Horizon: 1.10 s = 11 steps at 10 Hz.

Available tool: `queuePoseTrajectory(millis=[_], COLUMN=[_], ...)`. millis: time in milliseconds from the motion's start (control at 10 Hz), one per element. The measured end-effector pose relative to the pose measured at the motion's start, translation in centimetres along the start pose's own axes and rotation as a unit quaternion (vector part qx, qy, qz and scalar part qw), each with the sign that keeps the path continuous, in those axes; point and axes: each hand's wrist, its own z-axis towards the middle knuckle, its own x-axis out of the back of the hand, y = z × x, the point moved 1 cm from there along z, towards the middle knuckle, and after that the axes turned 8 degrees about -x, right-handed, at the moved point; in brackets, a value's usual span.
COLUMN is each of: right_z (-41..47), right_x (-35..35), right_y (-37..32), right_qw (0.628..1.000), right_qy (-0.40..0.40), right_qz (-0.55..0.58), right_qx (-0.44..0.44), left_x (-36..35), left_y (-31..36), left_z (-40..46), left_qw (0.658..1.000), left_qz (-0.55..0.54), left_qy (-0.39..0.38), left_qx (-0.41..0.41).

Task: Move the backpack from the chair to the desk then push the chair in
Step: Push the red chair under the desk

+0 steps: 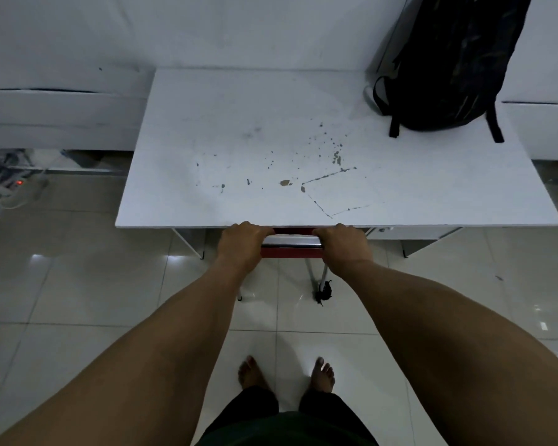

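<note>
Both hands, left [241, 243] and right [342, 244], grip closed around the chair [291, 242] back, tucked under the desk [239, 130]; the backpack [448, 66] shows no readable label.

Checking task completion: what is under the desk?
Under the desk, the red chair is mostly tucked in, its back held by the left hand and right hand. The desktop hides its seat.

Readable text: none could be made out.
Backpack [448, 62]: dark fabric, no legible brand or label.
Desk [239, 140]: only chipped paint marks, no writing.
</note>
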Motion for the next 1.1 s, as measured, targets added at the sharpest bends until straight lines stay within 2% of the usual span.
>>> queuePoseTrajectory(millis=[500,700,900,1000,1100], right_z=[0.6,0.5,1.0,1.6,2.7], right_x=[-0.5,0.8,3.6,6.2,10.3], right_y=[1.1,0.9,0.1,0.0,0.4], right_qw=[0.999,0.997,0.987,0.984,0.991], right_qy=[-0.021,-0.070,-0.163,-0.176,-0.129], right_qz=[-0.015,0.005,-0.009,-0.027,-0.023], right_qx=[0.020,0.011,-0.005,0.007,-0.004], left_x=[-1.0,0.2,3.0,5.1,8.5], left_y=[0.6,0.8,1.9,2.6,2.5], left_z=[0.7,0.6,1.3,1.3,2.1], left_qw=[1.000,0.997,0.981,0.971,0.970], left_qz=[-0.006,-0.015,0.020,0.037,0.073], left_qy=[-0.023,-0.079,-0.193,-0.235,-0.229], left_qx=[0.005,0.010,0.015,0.024,0.045])
